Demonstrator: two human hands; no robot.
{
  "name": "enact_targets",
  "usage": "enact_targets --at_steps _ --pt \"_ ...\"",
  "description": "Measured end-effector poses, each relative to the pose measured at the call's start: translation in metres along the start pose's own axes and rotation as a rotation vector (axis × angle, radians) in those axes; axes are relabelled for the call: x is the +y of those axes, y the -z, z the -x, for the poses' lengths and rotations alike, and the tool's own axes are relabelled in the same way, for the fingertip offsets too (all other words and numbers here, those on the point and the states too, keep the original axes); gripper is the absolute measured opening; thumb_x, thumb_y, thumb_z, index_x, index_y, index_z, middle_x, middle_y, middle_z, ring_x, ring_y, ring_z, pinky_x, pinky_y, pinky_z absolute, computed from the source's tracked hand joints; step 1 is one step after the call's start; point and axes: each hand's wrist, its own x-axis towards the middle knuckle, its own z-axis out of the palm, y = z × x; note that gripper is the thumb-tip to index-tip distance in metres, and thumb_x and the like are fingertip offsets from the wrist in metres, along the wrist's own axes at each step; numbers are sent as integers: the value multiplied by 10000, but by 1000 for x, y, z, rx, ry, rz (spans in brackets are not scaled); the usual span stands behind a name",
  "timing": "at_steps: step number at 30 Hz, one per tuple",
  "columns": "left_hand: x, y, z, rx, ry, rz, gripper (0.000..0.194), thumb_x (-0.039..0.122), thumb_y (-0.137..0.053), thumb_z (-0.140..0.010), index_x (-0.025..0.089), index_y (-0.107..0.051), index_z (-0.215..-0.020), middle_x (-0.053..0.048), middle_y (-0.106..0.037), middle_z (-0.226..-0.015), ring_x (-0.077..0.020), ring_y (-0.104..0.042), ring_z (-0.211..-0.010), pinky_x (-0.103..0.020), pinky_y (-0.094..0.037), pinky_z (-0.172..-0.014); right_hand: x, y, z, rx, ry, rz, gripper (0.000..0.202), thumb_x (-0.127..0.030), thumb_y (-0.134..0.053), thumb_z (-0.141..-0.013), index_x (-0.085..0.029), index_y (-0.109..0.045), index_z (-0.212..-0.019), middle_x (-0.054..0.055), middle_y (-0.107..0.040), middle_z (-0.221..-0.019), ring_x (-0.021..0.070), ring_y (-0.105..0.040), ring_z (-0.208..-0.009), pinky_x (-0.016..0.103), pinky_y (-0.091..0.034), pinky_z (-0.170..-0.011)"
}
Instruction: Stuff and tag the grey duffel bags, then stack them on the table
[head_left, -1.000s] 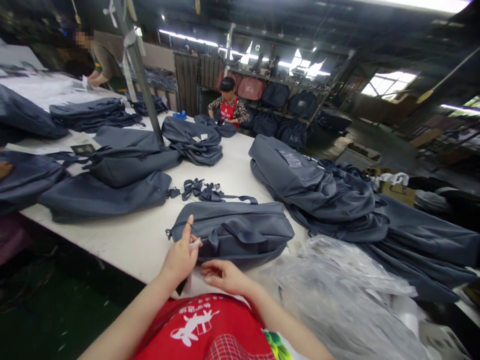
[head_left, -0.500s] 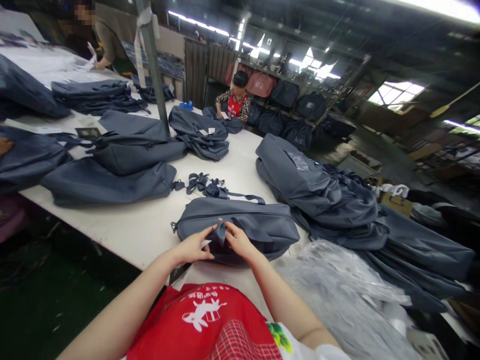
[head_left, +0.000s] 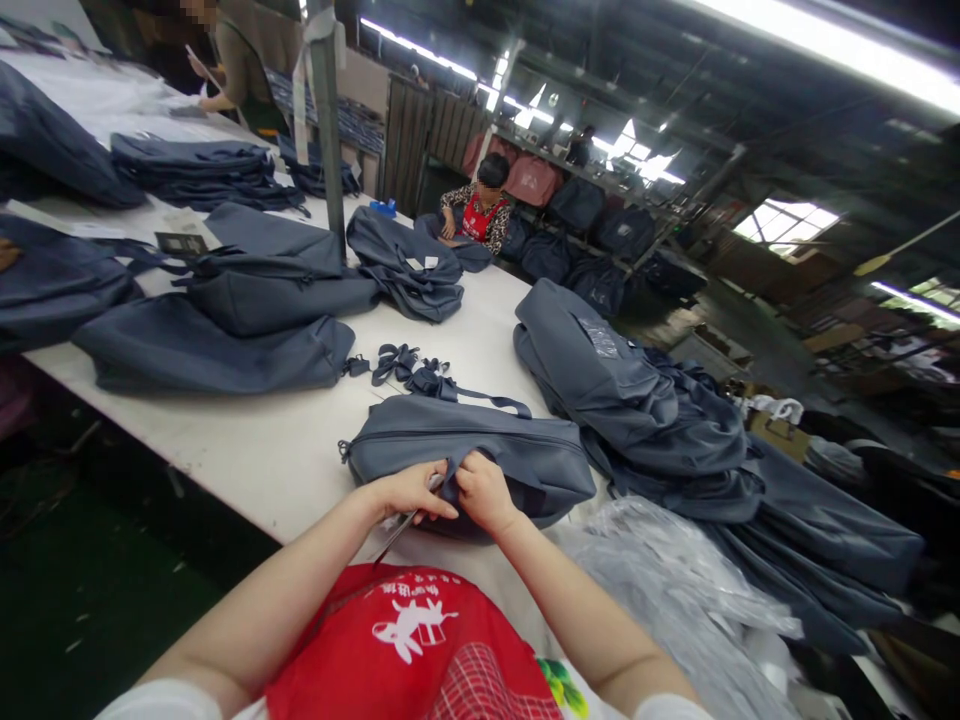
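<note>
The slate-blue soft fabric duffel bag point(head_left: 469, 425) lies zip-up on the white tabletop point(head_left: 307, 450) over there, its near handle of dark webbing point(head_left: 451, 482) pinched in the right hand point(head_left: 486, 492), while the left hand point(head_left: 414, 492) pinches a thin tag-like strip point(head_left: 394, 537) beside it. I'd judge the bag light, floppy, hardly fragile; best lifted by that handle.

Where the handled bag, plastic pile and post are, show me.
Handled bag point(head_left: 450, 419): head view, far side of its top.
Plastic pile point(head_left: 660, 600): head view, its middle.
Post point(head_left: 330, 150): head view, mid-shaft.
</note>
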Motion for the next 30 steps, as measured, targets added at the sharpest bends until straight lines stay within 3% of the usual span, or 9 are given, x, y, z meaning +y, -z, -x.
enact_targets --at_steps 3,7,9,12,14,18,23,26,30 --pt "5 0 3 114 -9 -22 485 426 -761 -677 157 -546 -1019 53 -564 -553 -70 -452 -366 -168 -354 -344 4 5 -1 39 -65 6 198 -151 -514 -867 -173 -711 -863 106 -642 -851 224 -561 -865 338 -451 -806" --pt "10 5 11 296 57 -134 429 502 -665 -750 136 -586 -959 60 -498 -489 -73 -437 -360 -164 -344 -341 15 14 1 111 -205 -154 238 -285 -546 -898 -182 -692 -740 52 -623 -721 170 -560 -716 301 -440 -727" --pt "11 8 14 243 76 -129 478 483 -689 -733 143 -579 -1050 77 -472 -472 -71 -414 -358 -159 -334 -335 20 15 3 106 -239 -252 220 -284 -561 -891 -183 -705 -758 36 -627 -711 151 -566 -682 285 -444 -699" --pt "11 10 12 149 79 -98 614 430 -746 -687 149 -524 -1186 90 -469 -473 -76 -406 -366 -163 -336 -338 19 12 5 123 -205 -381 169 -211 -587 -859 -202 -711 -974 43 -655 -889 151 -599 -830 286 -466 -795" --pt "10 9 9 147 85 -98 615 426 -752 -681 136 -526 -1175 86 -475 -473 -79 -411 -368 -170 -341 -344 15 9 5 127 -175 -425 262 -175 -623 -818 -215 -686 -1069 49 -637 -979 153 -590 -901 289 -470 -832" --pt "9 5 1 127 111 -121 484 451 -748 -683 127 -574 -997 72 -484 -458 -81 -409 -356 -183 -339 -343 10 7 2 128 -204 -397 338 -200 -652 -791 -215 -663 -1128 61 -608 -1039 129 -579 -784 280 -486 -763" --pt "7 -1 0 103 143 -101 401 505 -725 -700 141 -584 -791 46 -502 -457 -84 -419 -354 -189 -333 -341 10 9 -1 23 -119 -443 222 -128 -598 -790 -212 -733 -944 36 -668 -902 152 -608 -840 268 -470 -790" --pt "5 -1 -1 144 161 -30 429 546 -680 -733 124 -613 -772 29 -512 -439 -79 -413 -335 -188 -302 -347 11 7 1 101 -199 -495 160 -174 -598 -804 -214 -745 -852 32 -685 -837 158 -615 -799 278 -466 -775" --pt "6 4 -2 194 171 63 550 620 -535 -807 104 -659 -952 1 -553 -468 -97 -470 -360 -187 -288 -368 17 7 9 167 -340 -805 166 -314 -604 -812 -189 -693 -747 37 -677 -779 173 -615 -778 304 -470 -787"
